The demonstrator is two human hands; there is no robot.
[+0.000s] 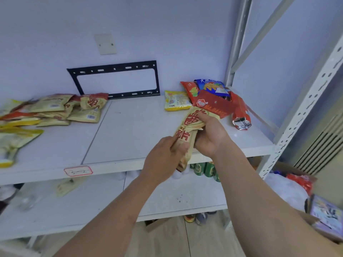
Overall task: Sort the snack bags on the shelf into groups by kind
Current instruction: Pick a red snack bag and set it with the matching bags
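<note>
Gripping a tan bag (187,134) over the shelf (130,127) front edge: right hand (209,134) fingers curled round its upper half, left hand (163,156) pinched the lower half. Tan pile (61,108) sat far left; red bag (222,104), blue bag (212,87), yellow bag (176,101) back right.

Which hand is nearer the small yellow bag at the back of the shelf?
Right. The right hand is just in front of the small yellow bag; the left hand is lower, at the shelf's front edge.
</note>
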